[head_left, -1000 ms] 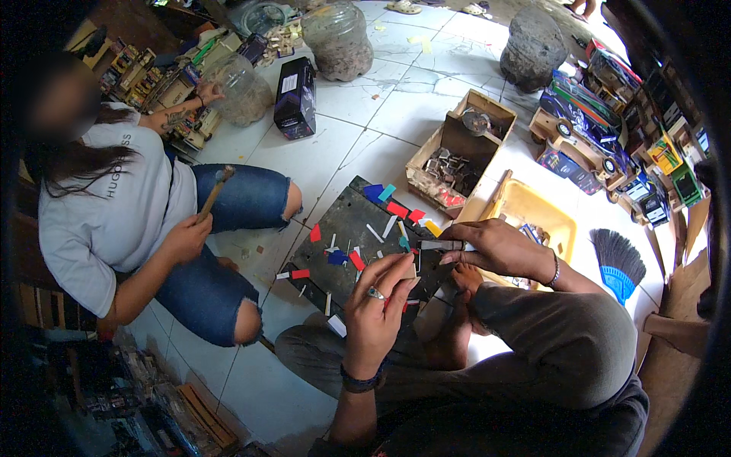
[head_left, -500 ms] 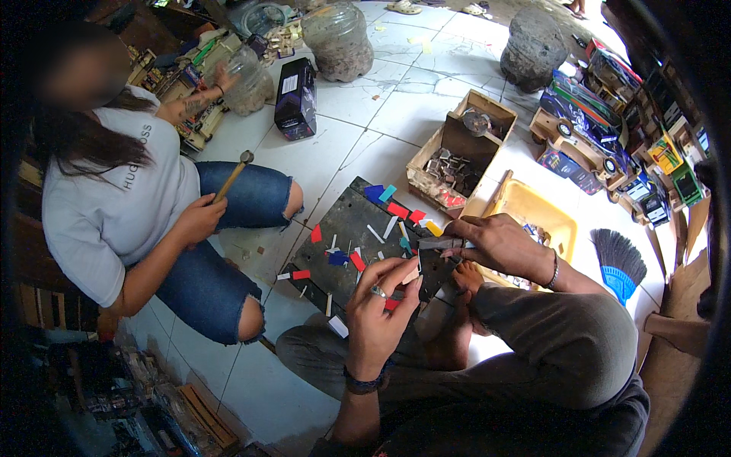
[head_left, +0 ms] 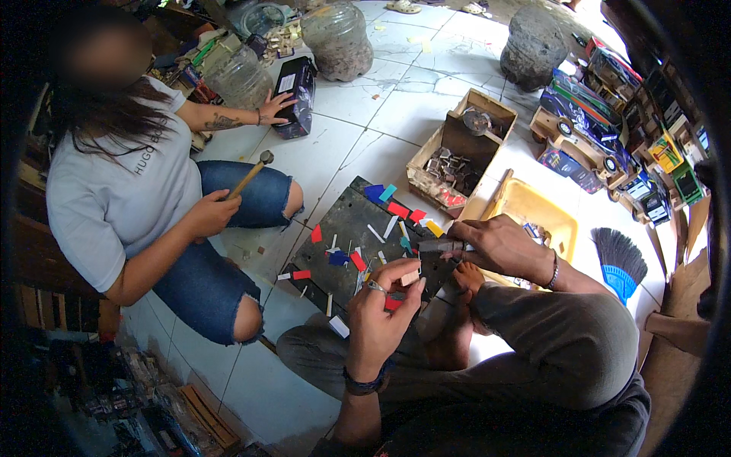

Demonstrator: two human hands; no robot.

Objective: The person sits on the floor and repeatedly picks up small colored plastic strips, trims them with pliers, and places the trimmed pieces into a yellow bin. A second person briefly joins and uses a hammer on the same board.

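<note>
My left hand (head_left: 383,306) pinches a small pale wooden block (head_left: 409,279) between thumb and fingers, over the near edge of a dark, worn board (head_left: 354,204). To its right, my right hand (head_left: 499,245) is closed around a flat grey blade-like tool (head_left: 439,245); its handle is hidden in my fingers. The blade points left toward the block and appears apart from it. Scattered on the board are small cut pieces, including a red piece (head_left: 358,261), a blue piece (head_left: 374,193), a yellow piece (head_left: 434,228) and several white strips.
Across from me on the left, a person (head_left: 114,183) sits holding a hammer (head_left: 250,175), one hand on a dark box (head_left: 294,97). Beyond the board are a wooden box of small pieces (head_left: 434,156) and a yellow basin (head_left: 560,209). A black-and-blue brush (head_left: 618,263) and toy trucks (head_left: 579,137) lie right.
My left hand has turned the wooden block, showing more of its face. My right hand has barely shifted. The other person's free hand has moved from the clear plastic container to the dark box.
</note>
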